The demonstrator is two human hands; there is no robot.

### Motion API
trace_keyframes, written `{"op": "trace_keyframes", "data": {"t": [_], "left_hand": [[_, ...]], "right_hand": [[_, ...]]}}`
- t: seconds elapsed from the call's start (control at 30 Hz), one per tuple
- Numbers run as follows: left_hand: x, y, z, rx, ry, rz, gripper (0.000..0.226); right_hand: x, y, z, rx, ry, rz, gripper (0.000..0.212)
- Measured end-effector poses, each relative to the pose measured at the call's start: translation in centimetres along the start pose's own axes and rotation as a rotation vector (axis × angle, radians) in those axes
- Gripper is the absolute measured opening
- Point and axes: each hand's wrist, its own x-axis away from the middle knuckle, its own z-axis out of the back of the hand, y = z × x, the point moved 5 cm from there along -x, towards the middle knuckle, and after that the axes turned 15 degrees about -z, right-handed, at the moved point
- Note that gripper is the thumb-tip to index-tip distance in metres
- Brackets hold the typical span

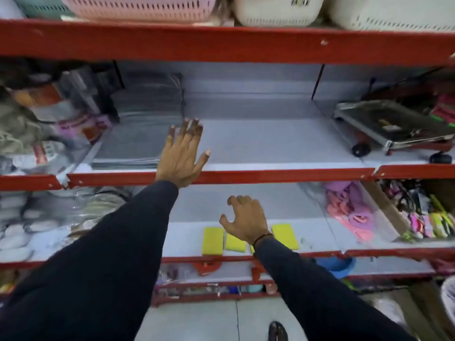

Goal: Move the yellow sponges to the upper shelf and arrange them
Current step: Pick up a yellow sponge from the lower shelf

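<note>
Nearest of all, dark sleeves (103, 267) filling the lower frame, and a sandalled foot (277, 331) on the pale floor, cut off by the bottom edge.

Beyond the sleeves, yellow sponges (212, 240) lying flat in a row near the front lip of the lower shelf (187, 238): one at left fully in view, one just right of it, one at far right (285, 236), and a sliver of another (252, 249) showing beside the wrist. Hard to say whether more lie under the forearm. None on the upper shelf yet, so the task judged barely begun.

Right hand (245, 220) hovering above the row, fingers (236, 200) spread and curled, holding nothing; probably shaped for a reach toward a sponge. Dark band on that wrist.

Left hand (183, 153) up on the upper shelf (270, 146), palm down, fingers (189, 127) straight and spread, nothing in its hold; perhaps bracing, or marking the bare stretch meant for the sponges. Contact with the shelf surface not clear through the blur.

Further out on the upper shelf: grey wrapped stacks (145, 124) at left, a metal tray on small wheels (391, 126) at right, bare space between. Right of the sponges, pink and purple items (349, 210), shapes unclear. Baskets (140, 7) on the top shelf cut off by the frame. Packages at far left too smeared to identify.
</note>
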Motion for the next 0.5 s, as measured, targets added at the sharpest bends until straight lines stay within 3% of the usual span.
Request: {"op": "trace_keyframes", "data": {"t": [0.1, 0.2, 0.37, 0.5], "left_hand": [[-0.2, -2.2, -2.7, -0.05, -0.086, 0.04, 0.085], [-0.2, -3.6, -5.4, -0.025, -0.047, 0.08, 0.086], [-0.6, -4.6, -6.2, -0.05, 0.011, 0.098, 0.09], [-0.6, -4.4, -6.1, -0.067, 0.026, 0.108, 0.09]], "right_hand": [[-0.7, -0.4, -7.2, 0.029, -0.314, -0.151, 0.06], [-1.3, -1.2, -13.2, 0.086, -0.473, -0.234, 0.064], [-1.9, -3.7, -18.7, 0.159, -0.506, -0.255, 0.077], [-2.2, -4.2, -19.9, 0.198, -0.477, -0.245, 0.07]]}}
